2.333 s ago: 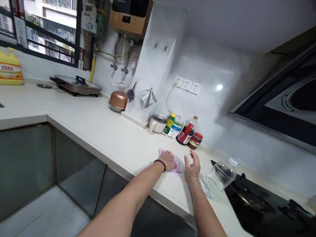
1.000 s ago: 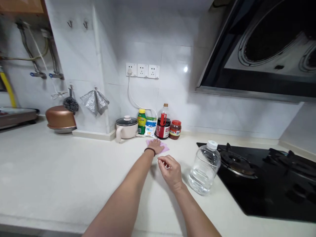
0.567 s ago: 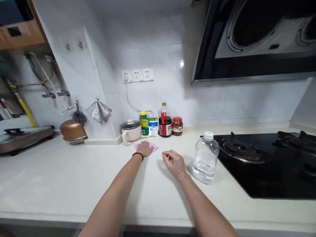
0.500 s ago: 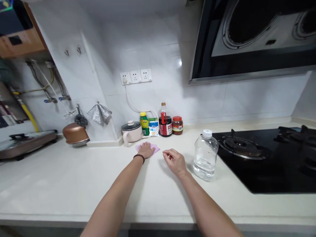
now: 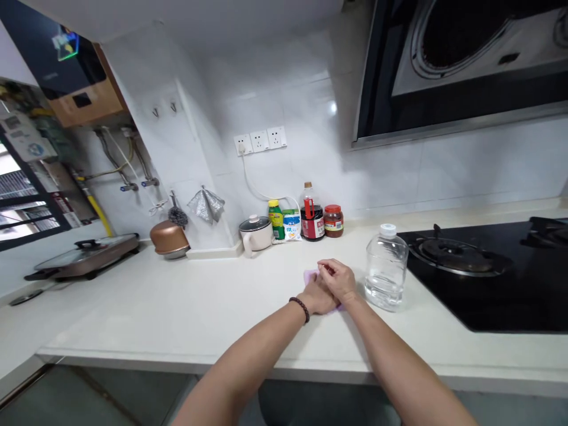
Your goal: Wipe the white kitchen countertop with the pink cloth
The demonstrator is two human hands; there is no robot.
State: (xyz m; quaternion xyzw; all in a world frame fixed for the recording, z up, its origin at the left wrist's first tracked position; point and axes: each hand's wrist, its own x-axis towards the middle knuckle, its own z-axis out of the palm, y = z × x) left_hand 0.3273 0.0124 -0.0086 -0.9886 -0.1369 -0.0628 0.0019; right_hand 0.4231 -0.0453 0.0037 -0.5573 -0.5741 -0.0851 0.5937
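Note:
A pink cloth (image 5: pixel 309 276) lies on the pale counter (image 5: pixel 199 307), mostly covered by my hands. My left hand (image 5: pixel 316 297), with a dark bead bracelet at the wrist, rests on the cloth; its fingers are hidden under my right hand. My right hand (image 5: pixel 341 279) lies across the left one, its fingers curled down onto the cloth's far edge. A clear plastic water bottle (image 5: pixel 385 269) with a white cap stands upright just right of my right hand, not touching it.
A black gas hob (image 5: pixel 479 278) fills the right of the counter, under a range hood. By the wall stand a small lidded pot (image 5: pixel 255 232), a green bottle (image 5: pixel 276 220), a dark sauce bottle (image 5: pixel 312 213) and a red jar (image 5: pixel 333 220). A copper pot (image 5: pixel 169 238) and an electric griddle (image 5: pixel 84 257) sit at the left.
My left hand has drawn the cloth back from the pot towards the water bottle. My right hand, apart before, now lies over the left hand and the cloth. The view has swung left.

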